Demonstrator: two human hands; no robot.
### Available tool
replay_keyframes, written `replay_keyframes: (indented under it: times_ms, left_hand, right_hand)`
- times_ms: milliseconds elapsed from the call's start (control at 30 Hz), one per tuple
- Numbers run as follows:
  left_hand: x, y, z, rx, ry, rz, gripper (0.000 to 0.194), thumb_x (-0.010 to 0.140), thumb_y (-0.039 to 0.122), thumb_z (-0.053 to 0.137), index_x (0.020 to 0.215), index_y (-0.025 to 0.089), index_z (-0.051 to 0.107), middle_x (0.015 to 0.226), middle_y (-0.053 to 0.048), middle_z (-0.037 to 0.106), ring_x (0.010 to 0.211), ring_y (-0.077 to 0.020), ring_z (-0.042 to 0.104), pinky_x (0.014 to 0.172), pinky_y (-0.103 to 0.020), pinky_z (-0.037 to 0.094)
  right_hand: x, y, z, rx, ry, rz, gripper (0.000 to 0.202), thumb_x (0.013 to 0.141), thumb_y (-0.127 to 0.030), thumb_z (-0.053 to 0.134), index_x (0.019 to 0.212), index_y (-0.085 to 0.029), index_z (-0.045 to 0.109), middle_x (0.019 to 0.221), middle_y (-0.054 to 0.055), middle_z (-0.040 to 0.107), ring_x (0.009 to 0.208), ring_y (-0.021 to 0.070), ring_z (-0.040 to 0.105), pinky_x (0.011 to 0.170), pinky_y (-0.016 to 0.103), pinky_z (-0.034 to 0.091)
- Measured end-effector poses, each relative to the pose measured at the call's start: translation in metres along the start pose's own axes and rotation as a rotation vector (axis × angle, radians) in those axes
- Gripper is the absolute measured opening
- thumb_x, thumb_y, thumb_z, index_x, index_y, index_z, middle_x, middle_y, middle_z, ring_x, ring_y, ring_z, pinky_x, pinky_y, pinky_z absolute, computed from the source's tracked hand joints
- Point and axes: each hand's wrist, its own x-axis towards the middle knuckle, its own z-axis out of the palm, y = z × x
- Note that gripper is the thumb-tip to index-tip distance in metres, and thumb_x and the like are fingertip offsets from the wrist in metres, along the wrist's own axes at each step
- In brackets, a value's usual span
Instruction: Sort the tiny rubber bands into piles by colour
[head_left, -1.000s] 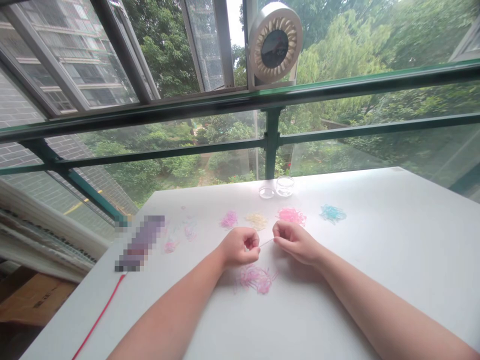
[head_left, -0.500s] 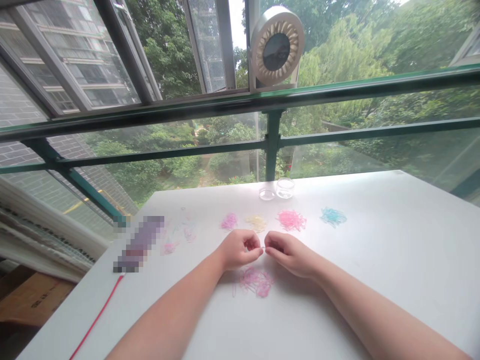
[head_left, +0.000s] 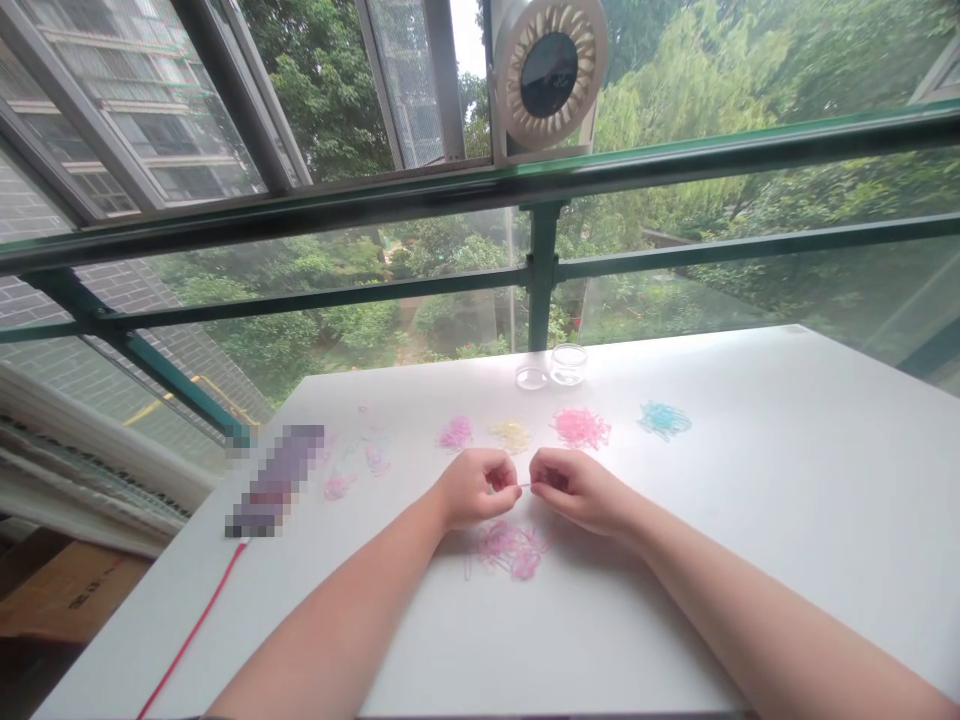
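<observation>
Pinching apparently one thin band (head_left: 525, 486) are two hands (head_left: 477, 490).

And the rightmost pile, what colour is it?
The rightmost pile is turquoise blue; head view shows it.

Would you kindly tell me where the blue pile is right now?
In the head view, the blue pile lies on the table, right of the bright pink pile.

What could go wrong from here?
The thin strand pinched between the left hand and right hand might slip or snap. The pink-purple pile lies close below them in view, so a lowered hand could scatter it. Just beyond them, the yellow pile and pink pile could get mixed if brushed.
</observation>
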Motion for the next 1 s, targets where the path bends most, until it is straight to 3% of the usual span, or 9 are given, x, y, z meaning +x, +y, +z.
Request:
replay_keyframes:
  times_ms: [167, 333, 400, 600, 867, 1000]
  left_hand:
    - [0.000, -0.002, -0.001, 0.010, -0.040, -0.007, 0.006, 0.067, 0.015, 0.055, 0.063, 0.014, 0.052, 0.060, 0.002, 0.053, 0.056, -0.0077, 0.046, 0.055, -0.020, 0.038]
    - [0.002, -0.005, -0.005, 0.017, 0.008, -0.006, 0.007, 0.066, 0.015, 0.054, 0.061, 0.014, 0.050, 0.060, 0.001, 0.052, 0.058, -0.0085, 0.047, 0.056, -0.020, 0.038]
    - [0.003, -0.005, -0.005, 0.011, 0.024, 0.000, 0.007, 0.067, 0.016, 0.055, 0.062, 0.014, 0.051, 0.061, 0.001, 0.053, 0.058, -0.0087, 0.048, 0.057, -0.021, 0.039]
    - [0.000, -0.001, 0.000, 0.008, 0.013, 0.002, 0.006, 0.068, 0.018, 0.057, 0.064, 0.013, 0.056, 0.061, 0.000, 0.057, 0.057, -0.0088, 0.050, 0.056, -0.020, 0.040]
    - [0.003, -0.002, -0.001, -0.008, -0.012, 0.001, 0.006, 0.066, 0.016, 0.055, 0.062, 0.014, 0.052, 0.060, 0.002, 0.053, 0.056, -0.0081, 0.047, 0.055, -0.020, 0.038]
    - [0.002, -0.001, -0.002, -0.009, -0.031, -0.007, 0.006, 0.065, 0.016, 0.056, 0.062, 0.014, 0.051, 0.058, 0.002, 0.051, 0.054, -0.0075, 0.045, 0.053, -0.019, 0.037]
  right_hand:
    - [0.003, 0.001, -0.003, -0.127, 0.134, -0.030, 0.011, 0.074, -0.009, 0.045, 0.069, -0.019, 0.045, 0.064, -0.002, 0.048, 0.061, 0.0109, 0.043, 0.058, 0.023, 0.034]
    - [0.004, 0.010, -0.021, -0.160, 0.281, 0.043, 0.009, 0.077, -0.014, 0.047, 0.069, -0.019, 0.044, 0.064, -0.002, 0.046, 0.060, 0.0122, 0.042, 0.058, 0.025, 0.033]
    - [0.003, 0.010, -0.020, -0.147, 0.267, 0.052, 0.009, 0.078, -0.016, 0.047, 0.070, -0.019, 0.044, 0.064, -0.002, 0.045, 0.060, 0.0119, 0.041, 0.057, 0.025, 0.033]
    - [-0.001, -0.008, 0.005, -0.054, -0.029, -0.036, 0.010, 0.079, -0.012, 0.044, 0.071, -0.019, 0.045, 0.064, -0.003, 0.047, 0.060, 0.0104, 0.041, 0.057, 0.023, 0.034]
    - [0.002, 0.004, -0.014, -0.133, 0.211, 0.049, 0.010, 0.078, -0.014, 0.046, 0.070, -0.019, 0.043, 0.063, -0.003, 0.045, 0.060, 0.0115, 0.041, 0.058, 0.024, 0.033]
    - [0.001, -0.002, -0.003, -0.109, 0.117, 0.026, 0.010, 0.076, -0.012, 0.046, 0.070, -0.019, 0.043, 0.064, -0.003, 0.046, 0.061, 0.0111, 0.042, 0.058, 0.024, 0.033]
